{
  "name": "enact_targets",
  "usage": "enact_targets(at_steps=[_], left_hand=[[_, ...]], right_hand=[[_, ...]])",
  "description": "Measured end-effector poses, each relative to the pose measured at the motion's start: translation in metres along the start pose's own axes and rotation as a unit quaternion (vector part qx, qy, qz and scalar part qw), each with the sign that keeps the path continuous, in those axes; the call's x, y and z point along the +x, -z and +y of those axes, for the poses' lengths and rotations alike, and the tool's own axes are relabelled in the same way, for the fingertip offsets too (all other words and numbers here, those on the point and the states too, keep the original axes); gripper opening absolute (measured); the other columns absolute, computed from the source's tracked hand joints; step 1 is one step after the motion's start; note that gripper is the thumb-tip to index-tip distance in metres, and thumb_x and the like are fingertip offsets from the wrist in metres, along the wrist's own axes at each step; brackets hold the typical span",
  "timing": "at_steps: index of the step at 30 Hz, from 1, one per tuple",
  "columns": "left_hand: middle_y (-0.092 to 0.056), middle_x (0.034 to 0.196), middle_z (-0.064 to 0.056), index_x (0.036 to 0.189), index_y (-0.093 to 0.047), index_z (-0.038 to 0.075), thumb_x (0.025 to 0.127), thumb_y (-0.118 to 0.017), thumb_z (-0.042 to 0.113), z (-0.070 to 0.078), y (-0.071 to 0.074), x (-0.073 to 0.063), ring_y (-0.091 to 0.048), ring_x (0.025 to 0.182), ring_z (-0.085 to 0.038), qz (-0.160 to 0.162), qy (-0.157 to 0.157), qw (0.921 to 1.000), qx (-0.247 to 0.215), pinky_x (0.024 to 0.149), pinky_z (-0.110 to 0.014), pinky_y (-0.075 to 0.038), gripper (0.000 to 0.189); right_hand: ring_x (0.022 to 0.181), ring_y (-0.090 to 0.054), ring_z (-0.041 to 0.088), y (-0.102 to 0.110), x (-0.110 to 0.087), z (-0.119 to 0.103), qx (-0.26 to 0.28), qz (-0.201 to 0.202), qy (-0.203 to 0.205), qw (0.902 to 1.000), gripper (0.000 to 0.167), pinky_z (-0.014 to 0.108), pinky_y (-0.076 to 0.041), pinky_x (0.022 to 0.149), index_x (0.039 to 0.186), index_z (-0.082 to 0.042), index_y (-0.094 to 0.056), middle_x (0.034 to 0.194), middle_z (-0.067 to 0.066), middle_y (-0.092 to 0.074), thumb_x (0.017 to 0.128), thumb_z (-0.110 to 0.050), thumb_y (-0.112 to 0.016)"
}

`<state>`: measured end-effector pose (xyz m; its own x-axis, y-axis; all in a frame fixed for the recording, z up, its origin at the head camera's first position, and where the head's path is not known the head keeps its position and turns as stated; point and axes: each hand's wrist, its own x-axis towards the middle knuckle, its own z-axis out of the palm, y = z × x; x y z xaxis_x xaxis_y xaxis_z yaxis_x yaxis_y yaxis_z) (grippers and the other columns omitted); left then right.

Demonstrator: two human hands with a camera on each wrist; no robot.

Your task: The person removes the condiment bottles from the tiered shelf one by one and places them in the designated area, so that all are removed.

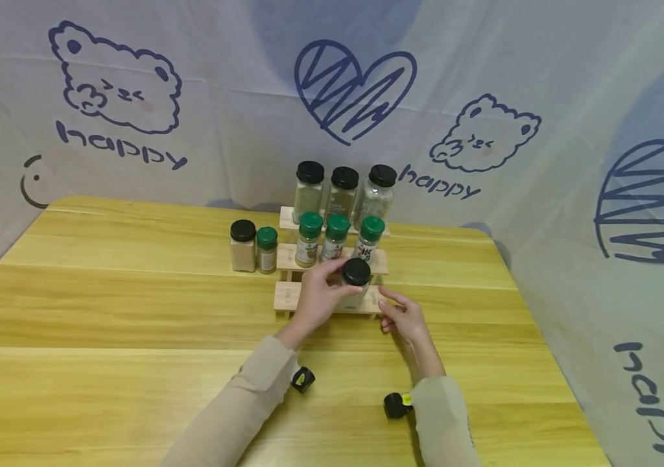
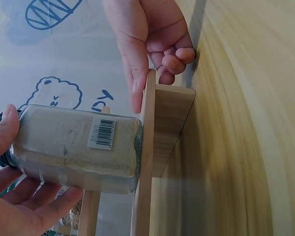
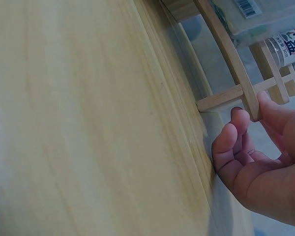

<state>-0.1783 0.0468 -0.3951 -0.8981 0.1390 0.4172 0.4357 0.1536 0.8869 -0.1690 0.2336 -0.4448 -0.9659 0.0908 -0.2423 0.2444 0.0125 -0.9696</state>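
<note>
My left hand [image 1: 319,295] grips a clear spice jar [image 2: 78,142] with a black lid and pale powder inside, its fingers and thumb round the upper part. The jar stands upright on the lowest step of a three-tier wooden spice rack [image 1: 288,295], its base right at the board in the left wrist view. At the right end of that step, my right hand [image 3: 265,162] pinches the board, thumb on the top side and curled fingers at the underside. A barcode label [image 2: 103,132] shows on the jar.
Three green-capped bottles [image 1: 338,228] fill the middle step; three taller black-lidded jars [image 1: 308,194] stand on the top one. Left of the rack, a black-lidded jar [image 1: 243,250] and a green-capped bottle [image 1: 266,253] stand on the wooden table [image 1: 104,292]. A printed curtain [image 1: 238,117] hangs behind.
</note>
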Motion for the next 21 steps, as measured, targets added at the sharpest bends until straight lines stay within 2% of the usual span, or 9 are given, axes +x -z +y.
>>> enact_targets(at_steps=[6, 21], left_hand=[[-0.060, 0.109, -0.017, 0.112, -0.059, -0.004, 0.066, -0.077, 0.007, 0.001, 0.008, -0.002, -0.059, 0.094, -0.025, 0.002, 0.018, 0.9998, -0.007, 0.073, -0.033, -0.051, 0.050], [-0.060, 0.107, -0.018, 0.112, -0.059, -0.004, 0.067, -0.076, 0.001, 0.003, 0.030, -0.006, -0.057, 0.097, -0.027, 0.017, 0.023, 0.9993, -0.023, 0.077, -0.033, -0.050, 0.049]], right_hand=[[0.041, -0.048, 0.007, 0.000, 0.001, 0.001, 0.003, 0.002, -0.003, 1.0000, 0.039, 0.018, -0.045, 0.040, 0.125, 0.006, -0.047, 0.056, 0.002, -0.059, 0.087, -0.001, -0.055], [0.042, -0.049, 0.007, 0.000, 0.000, 0.001, 0.002, -0.002, 0.001, 1.0000, 0.039, 0.018, -0.045, 0.040, 0.126, 0.006, -0.046, 0.057, 0.002, -0.061, 0.088, -0.002, -0.055]])
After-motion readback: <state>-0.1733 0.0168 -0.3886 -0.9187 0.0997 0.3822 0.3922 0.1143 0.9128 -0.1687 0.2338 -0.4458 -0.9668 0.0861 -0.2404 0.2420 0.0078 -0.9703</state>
